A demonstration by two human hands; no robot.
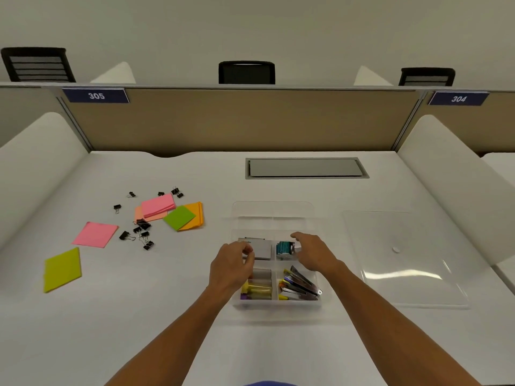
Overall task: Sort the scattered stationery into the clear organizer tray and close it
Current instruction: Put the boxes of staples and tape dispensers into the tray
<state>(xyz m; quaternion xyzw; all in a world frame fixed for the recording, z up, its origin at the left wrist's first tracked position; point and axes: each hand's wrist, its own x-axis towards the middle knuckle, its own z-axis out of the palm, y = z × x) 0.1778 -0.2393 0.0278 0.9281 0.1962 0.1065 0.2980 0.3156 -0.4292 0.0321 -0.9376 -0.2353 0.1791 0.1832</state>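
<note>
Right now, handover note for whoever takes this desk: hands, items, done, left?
Left hand pinches the grey box in the organizer tray.
Right hand is at the teal item; grip unclear.
Done: staplers and near-left items are in the tray.
Left: sticky note pads and binder clips on the desk; far compartments look empty; clear lid lies right of the tray.

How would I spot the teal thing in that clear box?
Find the clear organizer tray in the middle of the white desk. The teal item sits in its right-hand middle compartment, by the right hand; nothing else is teal.
</note>
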